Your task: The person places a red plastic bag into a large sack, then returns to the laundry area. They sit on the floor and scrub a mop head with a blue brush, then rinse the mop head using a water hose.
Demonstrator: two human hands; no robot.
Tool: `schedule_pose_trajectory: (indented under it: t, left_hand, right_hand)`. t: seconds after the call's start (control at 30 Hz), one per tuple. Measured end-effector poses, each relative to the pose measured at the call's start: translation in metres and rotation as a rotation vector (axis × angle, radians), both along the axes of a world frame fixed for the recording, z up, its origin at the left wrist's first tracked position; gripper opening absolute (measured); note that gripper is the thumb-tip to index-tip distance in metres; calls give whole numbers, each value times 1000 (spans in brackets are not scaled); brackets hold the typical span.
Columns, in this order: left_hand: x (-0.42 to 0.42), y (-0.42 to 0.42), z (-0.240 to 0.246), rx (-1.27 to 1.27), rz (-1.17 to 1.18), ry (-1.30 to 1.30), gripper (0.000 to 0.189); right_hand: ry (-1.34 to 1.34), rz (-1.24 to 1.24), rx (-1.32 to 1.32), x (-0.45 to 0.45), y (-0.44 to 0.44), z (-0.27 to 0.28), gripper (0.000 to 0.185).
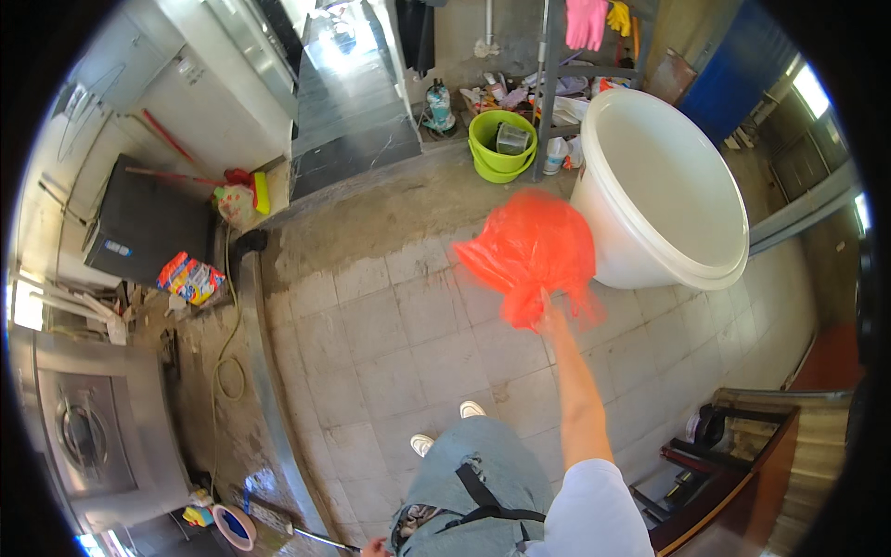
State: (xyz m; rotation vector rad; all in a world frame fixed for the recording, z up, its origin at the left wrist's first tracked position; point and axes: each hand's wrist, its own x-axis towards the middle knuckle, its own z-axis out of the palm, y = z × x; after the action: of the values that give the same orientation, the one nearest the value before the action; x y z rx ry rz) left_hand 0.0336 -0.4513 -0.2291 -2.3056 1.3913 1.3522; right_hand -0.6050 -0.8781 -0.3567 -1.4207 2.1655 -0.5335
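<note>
My right hand [551, 322] grips the gathered neck of a full red plastic bag [532, 240], held out before me above the tiled floor. The bag's far side is slightly blurred, and what it holds is hidden. Just right of the bag stands a large round white plastic tub [605, 230], and the bag overlaps its wall in view. At the bottom edge only part of my left hand [376, 548] shows, beside my hip. A thin pole [326, 539] runs up to its fingers; whether they are closed around it cannot be made out.
A lime-green bucket [487, 167] with a clear container inside stands by a metal rack [548, 90]. Along the left run a raised kerb [278, 411] and a hose [221, 376], near a steel washing machine [150, 418]. A wooden furniture piece [745, 487] stands at lower right.
</note>
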Motion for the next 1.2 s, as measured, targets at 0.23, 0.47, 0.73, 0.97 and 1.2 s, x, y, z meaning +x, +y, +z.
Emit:
schedule_pose_trajectory:
  t: [0.23, 0.47, 0.73, 0.97, 1.2]
  left_hand:
    - [-24, -12, 36, -21, 756, 316, 23]
    - [-119, 136, 42, 182, 1036, 235, 45]
    - [-157, 169, 6, -20, 1502, 518, 46]
    - [-6, 121, 4, -200, 1471, 756, 45]
    - [66, 93, -85, -340, 874, 615, 36]
  right_hand:
    - [-136, 372, 178, 50, 154, -80, 59]
    - [-411, 716, 1186, 52, 260, -75, 46]
    - [-415, 676, 1196, 163, 176, -36, 44]
    - [-733, 516, 1095, 353, 119, -4, 44]
    - [-609, 1044, 1053, 475, 94, 95, 45]
